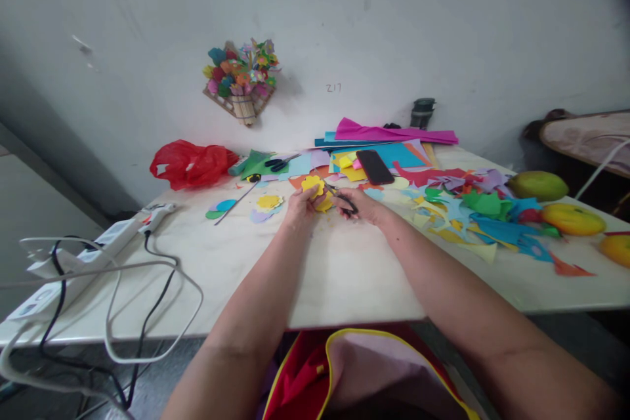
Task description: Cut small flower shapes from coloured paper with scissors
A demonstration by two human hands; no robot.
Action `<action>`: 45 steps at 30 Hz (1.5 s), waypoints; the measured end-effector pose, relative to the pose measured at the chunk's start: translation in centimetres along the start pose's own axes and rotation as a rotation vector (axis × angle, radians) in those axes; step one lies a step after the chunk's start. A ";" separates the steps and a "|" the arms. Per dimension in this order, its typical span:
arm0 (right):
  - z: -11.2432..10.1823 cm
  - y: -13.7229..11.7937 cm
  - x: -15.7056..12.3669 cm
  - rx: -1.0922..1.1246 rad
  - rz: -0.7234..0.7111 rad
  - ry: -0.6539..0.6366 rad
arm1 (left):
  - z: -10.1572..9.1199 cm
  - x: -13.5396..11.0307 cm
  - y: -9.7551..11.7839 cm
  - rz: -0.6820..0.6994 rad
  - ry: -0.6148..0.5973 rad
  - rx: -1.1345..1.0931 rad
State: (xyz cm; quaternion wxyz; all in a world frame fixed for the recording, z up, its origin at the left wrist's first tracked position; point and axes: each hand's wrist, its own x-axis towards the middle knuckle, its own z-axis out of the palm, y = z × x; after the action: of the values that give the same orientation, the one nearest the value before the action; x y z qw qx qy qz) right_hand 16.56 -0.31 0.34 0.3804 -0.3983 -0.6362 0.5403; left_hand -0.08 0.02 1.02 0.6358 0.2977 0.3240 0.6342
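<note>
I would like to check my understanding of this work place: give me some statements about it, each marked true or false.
1. The right hand holds black-handled metal scissors. True.
2. The left hand holds a black rectangular phone. False: it holds a yellow, flower-shaped paper piece; the phone lies beyond both hands.
3. The crumpled red plastic bag lies left of the phone. True.
4. The multicoloured artificial-flower bouquet stands on the white table. False: it hangs on the pale wall.
5. The long white power strip lies at the table's left side. True.
</note>
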 end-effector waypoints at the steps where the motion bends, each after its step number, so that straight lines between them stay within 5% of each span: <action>1: -0.1 0.0 0.0 0.001 -0.005 -0.007 | 0.0 0.0 0.0 0.002 0.000 0.002; 45: -0.2 0.0 0.0 -0.022 0.012 0.013 | -0.2 0.2 -0.1 -0.022 -0.004 0.020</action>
State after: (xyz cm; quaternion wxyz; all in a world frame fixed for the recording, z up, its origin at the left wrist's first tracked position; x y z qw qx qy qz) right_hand 16.75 -0.26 0.38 0.3768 -0.4097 -0.6371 0.5332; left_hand -0.22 0.26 0.83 0.6403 0.3018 0.3325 0.6232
